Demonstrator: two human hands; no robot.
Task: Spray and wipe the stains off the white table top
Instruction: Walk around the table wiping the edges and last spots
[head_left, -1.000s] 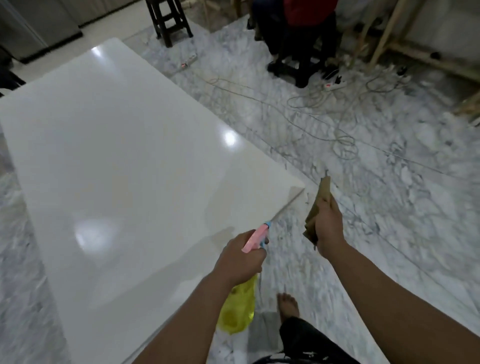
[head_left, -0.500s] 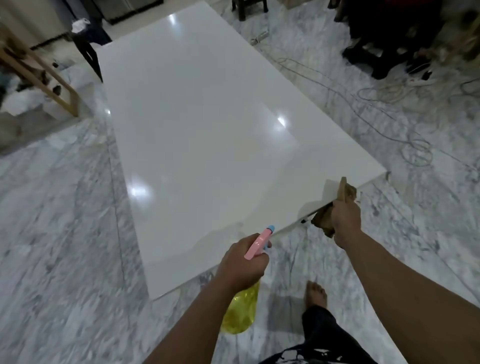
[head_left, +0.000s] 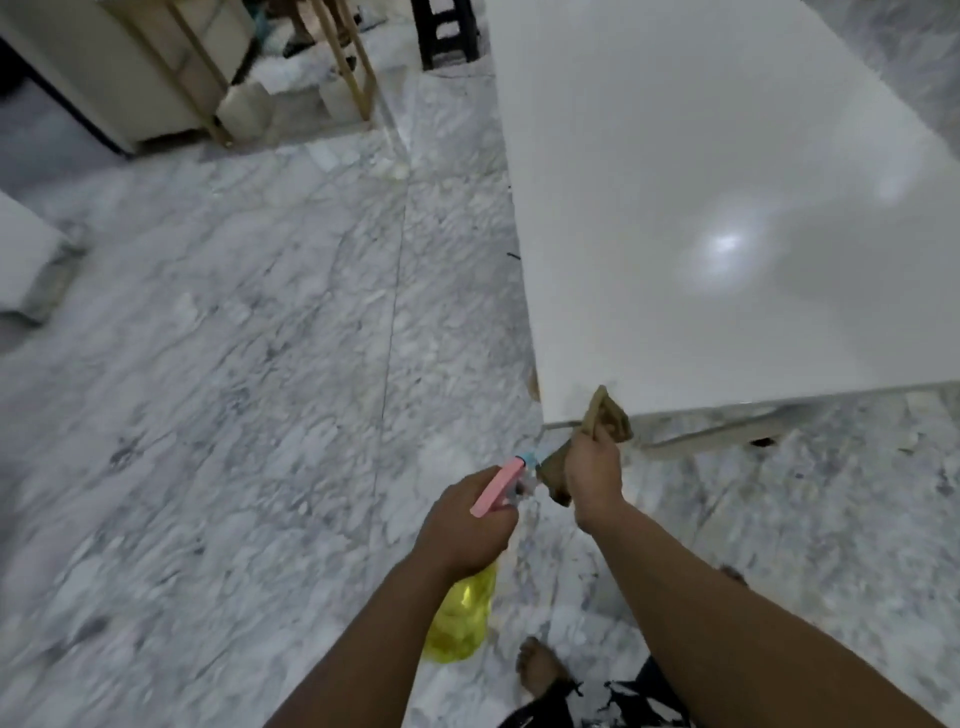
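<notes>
The glossy white table top (head_left: 701, 218) fills the upper right, its near left corner just ahead of my hands. My left hand (head_left: 467, 525) grips a spray bottle (head_left: 465, 618) with a yellow body and a pink and blue head, held over the floor short of the table's near edge. My right hand (head_left: 595, 478) is closed on a crumpled brown cloth (head_left: 605, 415) whose upper tip reaches the table's near corner. No stains stand out on the shiny surface from here.
Grey-veined marble floor (head_left: 234, 389) spreads to the left and below. A gold-legged frame (head_left: 358, 78), a cream cabinet (head_left: 104, 62) and a dark stool (head_left: 447, 31) stand at the back. My bare foot (head_left: 537, 670) is on the floor below my hands.
The view has swung left, so the table now lies to the right. Both hands have come closer together at the table's near left corner, still holding bottle and cloth.
</notes>
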